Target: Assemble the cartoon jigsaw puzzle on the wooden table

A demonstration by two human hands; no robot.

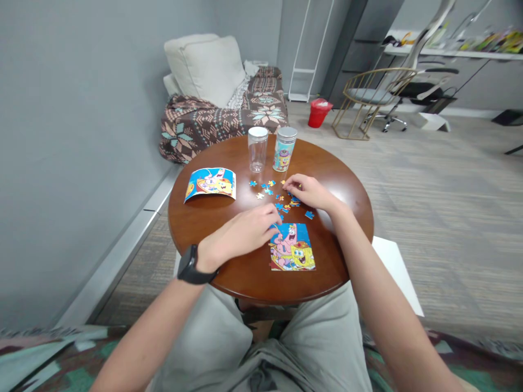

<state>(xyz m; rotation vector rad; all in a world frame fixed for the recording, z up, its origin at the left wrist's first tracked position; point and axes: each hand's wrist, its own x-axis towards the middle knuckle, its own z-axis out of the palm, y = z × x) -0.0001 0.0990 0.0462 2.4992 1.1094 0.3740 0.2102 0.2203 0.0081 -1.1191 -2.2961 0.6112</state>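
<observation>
A partly assembled cartoon jigsaw puzzle (292, 247) lies flat near the front of the round table. My left hand (255, 226) is at its upper left corner, fingers bent and slightly apart, with no piece visible in them. Farther back, my right hand (308, 190) reaches over the loose puzzle pieces (280, 206), its fingers curved and apart. Its fingertips are close to a yellow piece (283, 182); whether they touch it I cannot tell. One blue piece (309, 215) lies apart, below my right wrist. Some pieces are partly hidden under my right hand.
A curved picture sheet (212, 182) with the cartoon stands on the brown table (229, 147) at left. Behind the pieces are a clear lidded jar (257, 152) and a cartoon-printed jar (284, 152). Beyond the table are a covered sofa (220, 122) and a red bin (318, 113).
</observation>
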